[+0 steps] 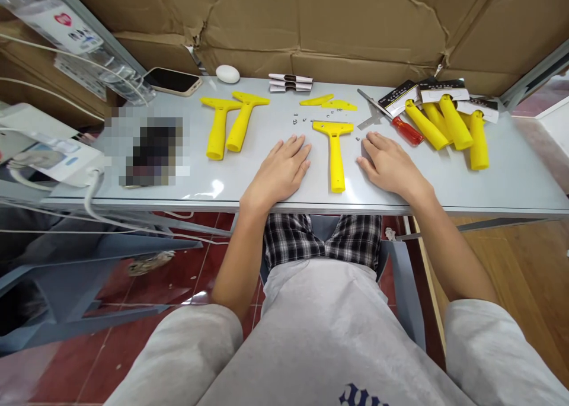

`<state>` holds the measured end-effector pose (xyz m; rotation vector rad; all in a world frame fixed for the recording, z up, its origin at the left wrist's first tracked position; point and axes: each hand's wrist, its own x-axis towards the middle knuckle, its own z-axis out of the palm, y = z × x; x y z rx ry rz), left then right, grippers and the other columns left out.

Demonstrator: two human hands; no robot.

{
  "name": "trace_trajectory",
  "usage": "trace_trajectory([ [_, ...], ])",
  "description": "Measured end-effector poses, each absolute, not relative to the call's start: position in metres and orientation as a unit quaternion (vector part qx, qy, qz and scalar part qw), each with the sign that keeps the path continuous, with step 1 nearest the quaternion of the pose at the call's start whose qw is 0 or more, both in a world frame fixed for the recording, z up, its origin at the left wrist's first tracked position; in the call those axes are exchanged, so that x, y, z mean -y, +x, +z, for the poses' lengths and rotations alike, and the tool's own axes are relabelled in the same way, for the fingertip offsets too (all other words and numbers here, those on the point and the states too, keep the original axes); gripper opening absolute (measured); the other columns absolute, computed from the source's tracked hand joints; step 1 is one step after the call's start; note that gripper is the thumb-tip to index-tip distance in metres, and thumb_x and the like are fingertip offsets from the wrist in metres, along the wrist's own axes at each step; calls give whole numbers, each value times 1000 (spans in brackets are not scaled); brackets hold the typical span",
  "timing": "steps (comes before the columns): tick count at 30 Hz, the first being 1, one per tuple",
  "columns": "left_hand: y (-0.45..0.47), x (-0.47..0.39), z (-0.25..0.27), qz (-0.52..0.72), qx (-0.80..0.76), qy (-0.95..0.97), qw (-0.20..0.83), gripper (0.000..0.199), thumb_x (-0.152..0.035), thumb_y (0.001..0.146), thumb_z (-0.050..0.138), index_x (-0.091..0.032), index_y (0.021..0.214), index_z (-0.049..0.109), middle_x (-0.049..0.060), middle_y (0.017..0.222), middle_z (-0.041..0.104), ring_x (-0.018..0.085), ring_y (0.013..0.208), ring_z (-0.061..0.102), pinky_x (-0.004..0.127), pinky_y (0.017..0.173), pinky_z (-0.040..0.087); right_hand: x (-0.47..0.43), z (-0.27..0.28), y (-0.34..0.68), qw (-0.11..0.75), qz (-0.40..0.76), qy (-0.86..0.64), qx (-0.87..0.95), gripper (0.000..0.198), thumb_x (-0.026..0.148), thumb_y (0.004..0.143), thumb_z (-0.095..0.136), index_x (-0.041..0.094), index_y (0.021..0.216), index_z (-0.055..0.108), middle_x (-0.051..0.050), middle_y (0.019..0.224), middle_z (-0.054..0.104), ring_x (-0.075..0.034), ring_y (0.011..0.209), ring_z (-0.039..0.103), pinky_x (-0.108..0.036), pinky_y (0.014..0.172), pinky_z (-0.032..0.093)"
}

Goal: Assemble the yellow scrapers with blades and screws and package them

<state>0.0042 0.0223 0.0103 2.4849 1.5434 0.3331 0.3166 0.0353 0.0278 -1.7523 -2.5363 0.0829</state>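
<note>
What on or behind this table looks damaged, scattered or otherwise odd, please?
The cardboard behind the table is creased and torn in places, so it looks damaged. Small metal parts lie loose near the central yellow scraper, scattered rather than sorted.

We wear a pale grey T-shirt (311, 317), lightly creased, its left sleeve (200, 335) and right sleeve (489, 341) short and loose. Ornate dark blue lettering (354, 396) marks its front, partly cut off from view. Our plaid bottoms (288, 240) are black, grey and white. Our left hand (282, 169) and right hand (391, 164) are bare.
</note>
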Motion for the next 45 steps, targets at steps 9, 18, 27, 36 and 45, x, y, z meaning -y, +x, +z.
trace_trajectory([
  [9,4,-23,9,127,-519,838,106,67,-34,125,36,-8,183,57,21,200,41,37,190,36,64,158,25,-54,48,294,44,-3,-636,770,60,25,118,41,18,160,82,-23,140,81,-41,134,74,-55,109,60],
  [18,5,-25,12,172,-522,828,108,61,-36,122,43,-13,170,72,18,190,59,37,181,51,59,155,35,-71,17,307,123,-45,-565,815,65,29,121,31,23,154,87,-24,127,79,-40,134,65,-65,116,57],
  [27,4,-24,10,173,-522,828,111,62,-36,122,42,-12,172,71,18,192,57,37,182,49,59,156,33,-71,22,300,113,-17,-555,824,63,24,120,34,24,148,90,-21,143,77,-39,139,62,-62,120,52],
  [36,16,-24,24,169,-548,813,103,58,-33,119,47,-10,161,79,21,182,67,41,171,61,61,148,46,-80,22,310,141,35,-550,823,59,19,111,40,10,137,92,-19,139,82,-38,137,70,-57,126,57],
  [45,77,-43,59,157,-643,742,108,60,-61,126,46,-28,172,68,18,158,79,47,157,66,67,134,52,-79,25,309,136,47,-556,819,61,21,110,39,11,140,90,-21,141,80,-39,145,69,-59,134,54],
])
